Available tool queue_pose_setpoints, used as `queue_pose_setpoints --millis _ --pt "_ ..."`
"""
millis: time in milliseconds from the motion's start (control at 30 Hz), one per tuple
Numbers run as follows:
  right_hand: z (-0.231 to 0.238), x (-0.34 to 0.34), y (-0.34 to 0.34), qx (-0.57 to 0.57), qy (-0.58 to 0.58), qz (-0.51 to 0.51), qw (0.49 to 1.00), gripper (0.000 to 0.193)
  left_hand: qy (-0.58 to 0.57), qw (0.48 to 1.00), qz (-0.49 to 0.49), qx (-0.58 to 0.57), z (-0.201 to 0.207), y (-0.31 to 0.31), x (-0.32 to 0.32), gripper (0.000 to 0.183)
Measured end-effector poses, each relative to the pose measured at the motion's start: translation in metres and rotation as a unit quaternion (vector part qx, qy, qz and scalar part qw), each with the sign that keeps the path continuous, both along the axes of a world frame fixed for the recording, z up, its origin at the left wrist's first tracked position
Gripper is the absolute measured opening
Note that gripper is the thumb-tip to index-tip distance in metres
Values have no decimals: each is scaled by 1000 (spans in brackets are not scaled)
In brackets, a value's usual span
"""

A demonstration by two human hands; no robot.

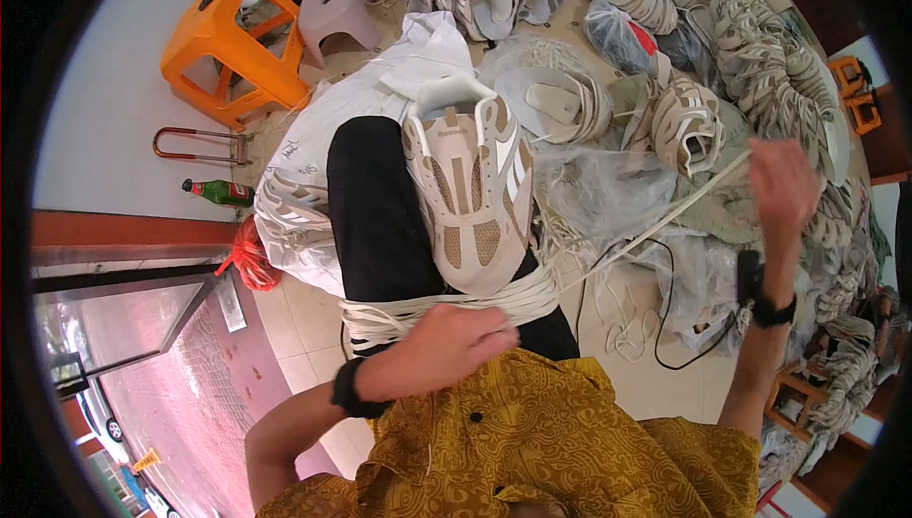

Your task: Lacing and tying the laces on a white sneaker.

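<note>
A beige and white shoe upper (461, 195) with mesh panels rests on my thighs, its toe toward me. A bundle of off-white laces (385, 316) lies across my lap below the toe. My left hand (461, 342) is over this bundle with its fingers curled together; what they hold, if anything, is hidden. Out to the right, my raised right hand (784, 185) is closed on the end of a long pale shoelace (679, 209), which runs taut down toward my lap. The shoe's eyelets show no lace through them.
Stacks of similar uppers (760, 52) lie at the back and right, with clear plastic bags (608, 185) among them. A white sack (361, 81), an orange stool (242, 47), a grey-pink stool (337, 9) and a green bottle (223, 193) are at the left. A black cable (665, 314) loops over the floor.
</note>
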State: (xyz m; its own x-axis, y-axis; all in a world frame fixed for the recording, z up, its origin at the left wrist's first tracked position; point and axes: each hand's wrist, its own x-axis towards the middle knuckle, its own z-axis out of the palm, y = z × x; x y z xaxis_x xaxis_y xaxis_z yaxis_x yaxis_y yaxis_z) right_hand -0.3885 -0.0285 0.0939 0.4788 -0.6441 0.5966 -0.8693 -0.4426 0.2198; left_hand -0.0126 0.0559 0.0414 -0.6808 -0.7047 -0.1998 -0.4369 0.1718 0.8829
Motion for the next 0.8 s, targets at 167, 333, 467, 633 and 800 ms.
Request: queue_pose_setpoints --millis 167,333,467,633,800 --pt "-76 -131 -25 93 27 -246 964 11 -108 989 76 58 25 -16 81 17" --pt "-154 -189 -18 171 113 -358 911 16 -138 972 159 106 75 -30 90 11" --pt "-167 -204 -20 186 117 -369 903 15 -56 981 185 -18 129 -35 88 8" --pt "-186 -243 19 190 157 -496 833 16 -185 962 146 -136 114 -57 114 10" --pt "-207 -290 64 260 163 -568 764 21 -236 938 188 -169 105 -73 168 11"
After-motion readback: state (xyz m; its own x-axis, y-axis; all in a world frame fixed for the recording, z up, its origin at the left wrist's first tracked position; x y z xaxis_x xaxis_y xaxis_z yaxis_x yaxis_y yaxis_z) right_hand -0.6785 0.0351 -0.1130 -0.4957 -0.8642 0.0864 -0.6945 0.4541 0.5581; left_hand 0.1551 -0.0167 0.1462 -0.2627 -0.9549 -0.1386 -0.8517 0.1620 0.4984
